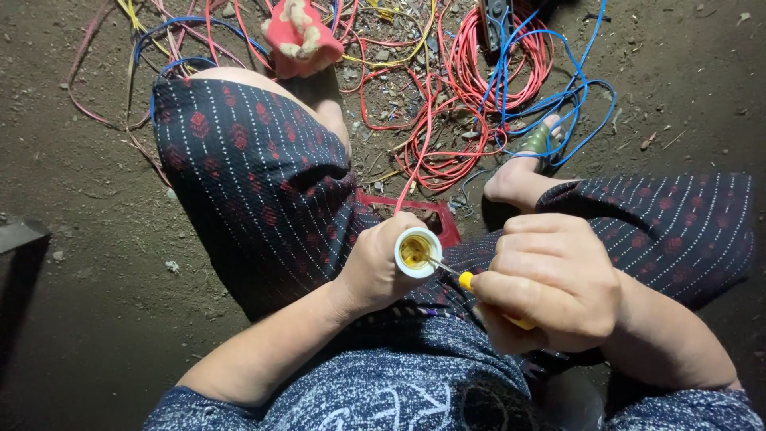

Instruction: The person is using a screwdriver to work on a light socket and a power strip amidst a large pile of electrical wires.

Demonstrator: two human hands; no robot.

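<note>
Bare dirt floor (pixel 96 263), dim light, person seated, patterned dark trousers (pixel 255 183) over raised knee at upper left. Red sandal (pixel 302 36) at top centre-left. Left hand (pixel 375 267), centre frame, closed around white lamp socket (pixel 418 252), open end facing up, brass inside visible. Red wire (pixel 415 172) runs from socket up to wire tangle. Screwdriver (pixel 459 277), yellow handle, tip inside socket mouth. Right hand (pixel 550 283), right of centre, fist closed on screwdriver handle. Red and blue wire coils (pixel 499 72) on floor, upper right.
</note>
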